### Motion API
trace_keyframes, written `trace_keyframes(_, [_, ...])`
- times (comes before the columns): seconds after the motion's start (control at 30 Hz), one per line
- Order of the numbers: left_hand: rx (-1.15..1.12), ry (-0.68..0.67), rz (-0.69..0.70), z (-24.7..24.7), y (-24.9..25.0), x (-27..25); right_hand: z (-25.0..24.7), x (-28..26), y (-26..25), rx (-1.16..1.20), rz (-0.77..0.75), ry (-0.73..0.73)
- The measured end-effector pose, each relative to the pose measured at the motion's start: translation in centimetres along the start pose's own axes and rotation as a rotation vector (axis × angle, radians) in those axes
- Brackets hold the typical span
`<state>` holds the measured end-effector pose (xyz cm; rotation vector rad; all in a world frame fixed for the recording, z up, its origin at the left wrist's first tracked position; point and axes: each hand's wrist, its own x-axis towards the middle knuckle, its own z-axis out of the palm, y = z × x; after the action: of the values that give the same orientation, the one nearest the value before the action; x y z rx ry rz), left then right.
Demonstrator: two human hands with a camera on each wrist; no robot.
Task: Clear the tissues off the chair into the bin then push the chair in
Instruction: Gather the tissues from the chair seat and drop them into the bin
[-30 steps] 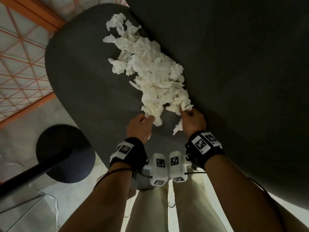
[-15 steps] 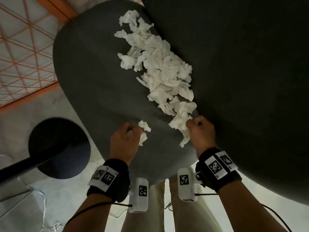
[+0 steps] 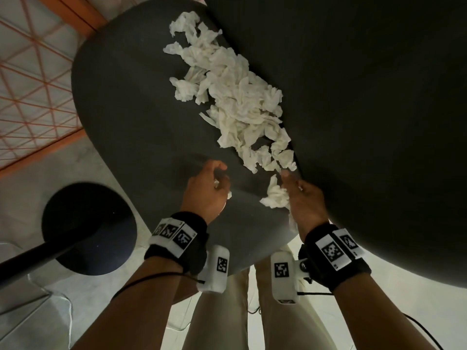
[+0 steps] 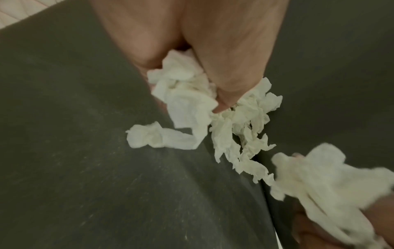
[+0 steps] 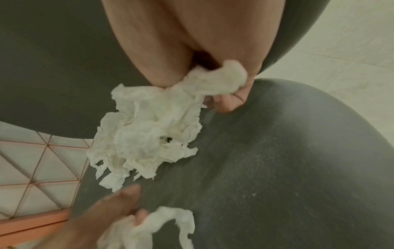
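Note:
Crumpled white tissues (image 3: 235, 97) lie in a long pile on the dark grey chair seat (image 3: 131, 102), along the join with the chair back (image 3: 366, 97). My left hand (image 3: 219, 181) hovers over the seat's near part and grips a small tissue piece (image 4: 183, 94) in curled fingers. My right hand (image 3: 288, 188) is at the near end of the pile and holds a tissue clump (image 3: 275, 195), which the right wrist view shows bunched in its fingers (image 5: 213, 80). No bin is in view.
A black round base with a pole (image 3: 88, 228) stands on the floor left of the chair. An orange-lined patterned surface (image 3: 32, 97) lies at the upper left. My legs in pale trousers (image 3: 227, 311) stand at the seat's near edge.
Both hands have drawn back from the pile's near end toward the seat edge, each with a bit of tissue. The left hand moved left, away from the pile.

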<state>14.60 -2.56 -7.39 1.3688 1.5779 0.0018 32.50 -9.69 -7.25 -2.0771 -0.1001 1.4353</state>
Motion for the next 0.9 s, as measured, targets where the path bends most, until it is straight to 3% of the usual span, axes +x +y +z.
trace_keyframes(0.2, [0.128,-0.049,-0.005,1.4,1.7,2.8,-0.6,0.0,0.9,-0.018,0.029,0.056])
trace_keyframes(0.3, [0.149,0.004,0.013,2.1,3.1,4.1,-0.6,0.6,1.4,-0.090,0.020,0.048])
trace_keyframes(0.43, [0.157,0.088,0.023,2.6,4.5,5.4,-0.4,1.4,0.5,-0.180,-0.087,0.034])
trace_keyframes(0.53, [0.195,0.031,0.040,2.7,4.4,6.0,0.2,1.6,-0.8,-0.243,-0.172,0.037])
trace_keyframes(0.63, [0.134,0.033,0.048,2.0,3.6,5.8,0.9,2.7,-1.3,-0.369,-0.212,0.025])
trace_keyframes(0.9, [-0.057,0.215,-0.052,-0.7,1.0,2.9,2.2,5.3,-1.8,-0.798,-0.106,0.049])
